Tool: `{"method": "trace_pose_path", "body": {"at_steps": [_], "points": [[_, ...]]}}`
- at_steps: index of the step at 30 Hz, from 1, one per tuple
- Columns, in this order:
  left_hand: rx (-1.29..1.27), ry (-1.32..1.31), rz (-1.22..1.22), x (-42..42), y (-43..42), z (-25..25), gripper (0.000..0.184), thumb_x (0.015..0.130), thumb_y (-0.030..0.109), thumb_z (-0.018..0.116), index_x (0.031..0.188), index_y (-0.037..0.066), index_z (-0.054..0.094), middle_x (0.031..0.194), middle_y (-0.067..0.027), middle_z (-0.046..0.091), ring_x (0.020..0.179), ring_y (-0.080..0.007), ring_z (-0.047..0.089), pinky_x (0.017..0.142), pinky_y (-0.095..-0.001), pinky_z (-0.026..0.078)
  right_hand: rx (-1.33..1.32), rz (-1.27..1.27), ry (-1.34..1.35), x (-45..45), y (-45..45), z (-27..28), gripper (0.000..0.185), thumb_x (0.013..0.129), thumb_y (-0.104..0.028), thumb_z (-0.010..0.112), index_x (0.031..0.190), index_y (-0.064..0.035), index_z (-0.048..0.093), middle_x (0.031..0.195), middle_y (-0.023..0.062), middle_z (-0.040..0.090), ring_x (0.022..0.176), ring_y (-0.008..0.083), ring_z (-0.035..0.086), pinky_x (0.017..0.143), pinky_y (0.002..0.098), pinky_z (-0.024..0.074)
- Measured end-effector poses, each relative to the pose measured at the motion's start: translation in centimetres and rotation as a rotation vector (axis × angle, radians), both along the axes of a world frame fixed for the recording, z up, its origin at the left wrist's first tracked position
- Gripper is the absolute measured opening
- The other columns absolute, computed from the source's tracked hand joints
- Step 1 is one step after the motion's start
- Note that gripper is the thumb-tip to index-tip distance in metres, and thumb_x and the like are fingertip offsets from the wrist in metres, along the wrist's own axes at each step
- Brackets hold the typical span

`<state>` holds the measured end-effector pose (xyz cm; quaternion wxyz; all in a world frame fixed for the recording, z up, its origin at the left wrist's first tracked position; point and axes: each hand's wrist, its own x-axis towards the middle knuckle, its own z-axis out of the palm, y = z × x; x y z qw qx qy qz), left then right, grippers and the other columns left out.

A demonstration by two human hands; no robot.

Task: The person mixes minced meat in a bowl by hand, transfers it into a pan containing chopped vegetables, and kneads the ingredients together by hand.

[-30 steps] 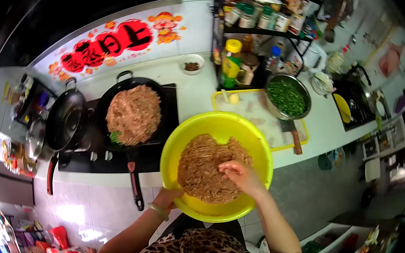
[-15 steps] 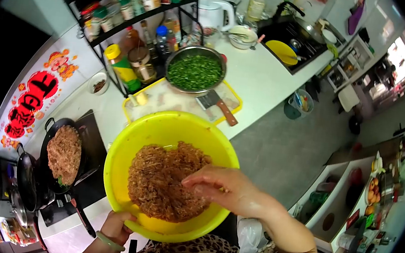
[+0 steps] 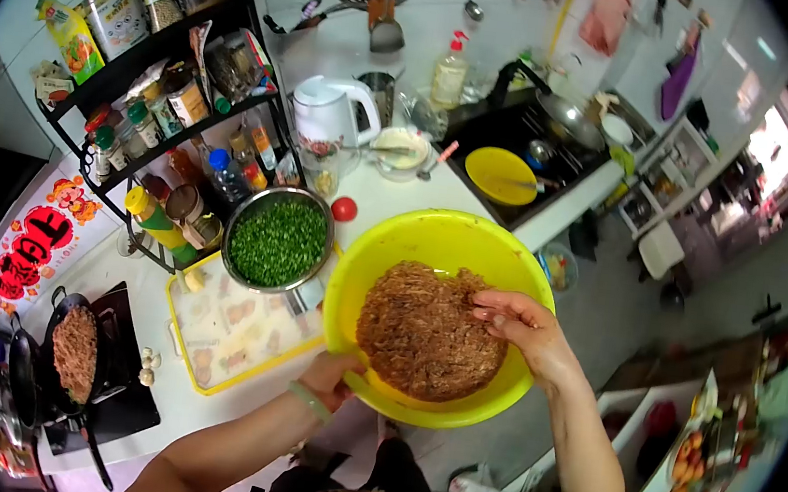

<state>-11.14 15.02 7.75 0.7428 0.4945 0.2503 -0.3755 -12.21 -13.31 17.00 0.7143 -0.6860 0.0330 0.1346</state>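
A large yellow basin (image 3: 526, 383) holds a mound of minced meat (image 3: 428, 333). My left hand (image 3: 330, 378), with a bangle at the wrist, is closed around the basin's near-left rim. At the right edge of the mince is my right hand (image 3: 521, 327), its fingers loosely stretched with nothing visible in them; whether the fingertips touch the meat is hard to tell. Left of the basin, a metal bowl of chopped greens (image 3: 278, 238) rests at the back of a yellow-edged cutting board (image 3: 243, 336). The basin mostly covers a cleaver (image 3: 303, 299) on the board.
On the left, a pan of minced meat (image 3: 74, 353) sits on the black cooktop (image 3: 120, 390), garlic (image 3: 148, 367) beside it. Behind stand a spice rack (image 3: 186, 28) and a white kettle (image 3: 331, 113). A yellow plate (image 3: 499, 175) lies in the dark sink (image 3: 522, 144).
The view has shifted, showing more of the rack and wall. Both hands and the basin have moved right relative to the counter, and more of the cutting board is uncovered.
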Motion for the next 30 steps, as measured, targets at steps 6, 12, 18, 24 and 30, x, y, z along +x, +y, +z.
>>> {"method": "trace_pose_path", "body": {"at_steps": [6,12,18,24,30], "points": [[0.162,-0.037,0.164,6.9,-6.5,-2.7,0.022,0.068,-0.002,0.056,0.09,0.002,0.053,0.08,-0.0069,0.056,0.065,-0.0201,0.058,0.054,-0.0312,0.053,0.016,-0.265,0.021,10.2,-5.3,-7.6,0.035,0.081,0.002,0.046,0.116,-0.0006,0.05,0.114,0.007,0.053,0.107,0.0152,0.048,0.089,0.0257,0.0374],[0.113,-0.11,0.171,7.3,-5.3,-4.3,0.031,0.072,-0.001,0.057,0.101,0.004,0.051,0.085,-0.0071,0.057,0.071,-0.0191,0.061,0.058,-0.0309,0.055,-0.356,-0.162,0.257,19.2,-7.1,-14.3,0.04,0.084,-0.02,0.053,0.119,-0.0005,0.049,0.119,0.0097,0.051,0.108,0.0212,0.048,0.091,0.0309,0.0359],[0.064,-0.14,0.145,7.3,-5.2,-4.5,0.035,0.077,0.004,0.059,0.111,0.005,0.048,0.094,-0.0059,0.059,0.078,-0.0175,0.062,0.057,-0.0276,0.056,-0.48,-0.013,0.268,24.6,-5.1,-20.5,0.055,0.085,-0.036,0.052,0.129,-0.0049,0.039,0.132,0.0139,0.04,0.119,0.0259,0.038,0.094,0.036,0.0323],[0.072,-0.231,0.17,7.5,-5.8,-5.0,0.036,0.076,0.01,0.063,0.11,0.004,0.05,0.09,-0.009,0.06,0.074,-0.0181,0.062,0.056,-0.0283,0.055,-0.666,0.345,0.167,24.7,-0.3,-15.3,0.059,0.076,-0.025,0.063,0.127,-0.0038,0.041,0.122,0.0144,0.048,0.107,0.0246,0.047,0.091,0.036,0.0372],[0.836,-0.631,-0.589,8.2,-5.2,-7.4,0.035,0.074,0.031,0.064,0.107,0.019,0.059,0.086,-0.0091,0.061,0.08,-0.0247,0.058,0.073,-0.0404,0.045,0.251,0.108,0.298,23.3,-2.7,-18.0,0.039,0.075,-0.002,0.058,0.113,-0.0044,0.047,0.1,0.0082,0.055,0.086,0.0196,0.057,0.075,0.0323,0.0501]]}}
